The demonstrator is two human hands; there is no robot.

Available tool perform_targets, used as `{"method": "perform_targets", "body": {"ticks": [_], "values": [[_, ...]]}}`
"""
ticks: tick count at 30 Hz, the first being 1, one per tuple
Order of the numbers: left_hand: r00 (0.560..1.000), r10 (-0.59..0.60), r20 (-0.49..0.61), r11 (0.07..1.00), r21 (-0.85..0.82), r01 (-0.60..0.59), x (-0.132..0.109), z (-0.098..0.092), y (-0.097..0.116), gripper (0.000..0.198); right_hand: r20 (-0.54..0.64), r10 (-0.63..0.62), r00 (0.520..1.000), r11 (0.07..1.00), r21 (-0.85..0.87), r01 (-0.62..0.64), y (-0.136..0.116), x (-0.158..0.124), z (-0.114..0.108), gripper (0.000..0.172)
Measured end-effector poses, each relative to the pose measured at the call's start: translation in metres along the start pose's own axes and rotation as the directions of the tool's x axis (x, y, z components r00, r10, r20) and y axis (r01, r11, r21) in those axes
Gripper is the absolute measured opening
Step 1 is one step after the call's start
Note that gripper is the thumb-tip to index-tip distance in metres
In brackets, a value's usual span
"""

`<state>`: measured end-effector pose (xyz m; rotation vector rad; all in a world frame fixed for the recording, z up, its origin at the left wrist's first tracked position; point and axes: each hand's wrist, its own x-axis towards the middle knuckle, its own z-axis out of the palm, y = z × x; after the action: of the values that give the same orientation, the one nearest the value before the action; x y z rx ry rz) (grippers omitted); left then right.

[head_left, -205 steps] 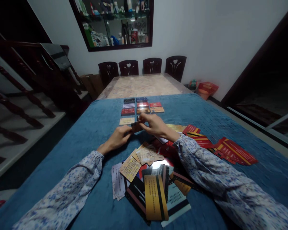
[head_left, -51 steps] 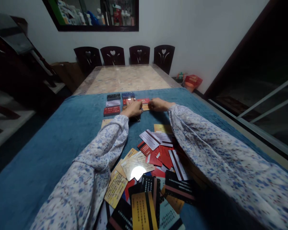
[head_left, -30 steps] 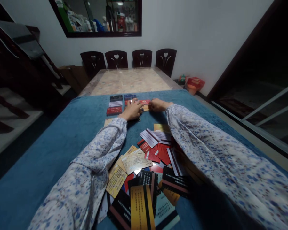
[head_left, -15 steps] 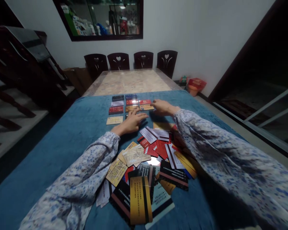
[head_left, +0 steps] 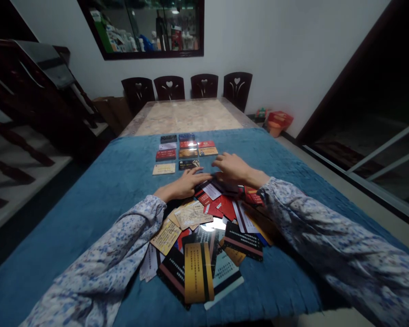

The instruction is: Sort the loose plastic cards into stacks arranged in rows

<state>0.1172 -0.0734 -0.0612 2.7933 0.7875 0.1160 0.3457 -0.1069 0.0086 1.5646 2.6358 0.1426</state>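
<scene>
My left hand [head_left: 184, 185] lies flat with fingers stretched out on the far edge of a loose pile of cards [head_left: 207, 231] on a blue cloth [head_left: 105, 190]. My right hand [head_left: 233, 168] hovers just beside it, fingers spread over the pile's far end, touching a white striped card [head_left: 211, 190]. Neither hand holds a card that I can see. Beyond the hands, several cards lie face up in neat rows [head_left: 184, 150], among them a black one [head_left: 188, 164] and a beige one [head_left: 164, 169] in the nearest row.
The cloth covers the near part of a long marble-topped table [head_left: 187, 118]. Several dark chairs [head_left: 186, 87] stand at its far end under a glass cabinet [head_left: 146, 27]. A staircase railing [head_left: 27, 122] is at the left. A red bag [head_left: 279, 121] lies on the floor.
Both hands have drawn back from the neat rows to the far edge of the loose pile. A black card now lies in the nearest row beside the beige one.
</scene>
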Motion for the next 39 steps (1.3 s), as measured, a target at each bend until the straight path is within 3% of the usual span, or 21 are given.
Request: {"method": "perform_targets", "body": {"ticks": [4,8,13,21,27,34,39], "values": [[0.999,-0.001,0.047,1.0,0.022,0.0,-0.003,0.002,0.0,0.098,0.002,-0.002,1.0,1.0,0.003,0.002,-0.013,-0.013,0.005,0.032],[0.996,-0.053,0.076,0.995,0.083,0.047,-0.008,-0.004,0.012,0.093,-0.004,-0.02,1.0,1.0,0.009,0.02,-0.024,-0.024,0.011,0.037],[0.994,-0.095,0.063,0.987,0.138,0.085,-0.016,-0.008,0.022,0.088,-0.002,-0.078,0.997,0.997,0.024,0.078,-0.03,-0.031,0.019,0.045],[0.994,-0.107,0.004,0.985,0.139,0.105,-0.025,-0.001,0.019,0.076,-0.023,-0.111,0.994,0.991,0.079,0.112,-0.034,-0.034,0.027,0.058],[0.995,-0.061,-0.076,0.993,0.1,0.069,-0.028,0.001,0.026,0.069,-0.053,-0.162,0.985,0.976,0.135,0.168,-0.032,-0.033,0.035,0.048],[0.991,-0.104,-0.079,0.991,0.07,0.11,-0.033,-0.002,0.033,0.051,-0.155,-0.264,0.952,0.929,0.226,0.294,-0.023,-0.028,0.052,0.044],[0.982,-0.172,-0.084,0.98,0.087,0.179,-0.031,-0.001,0.035,0.05,-0.166,-0.202,0.965,0.953,0.194,0.232,-0.02,-0.033,0.05,0.047]]}}
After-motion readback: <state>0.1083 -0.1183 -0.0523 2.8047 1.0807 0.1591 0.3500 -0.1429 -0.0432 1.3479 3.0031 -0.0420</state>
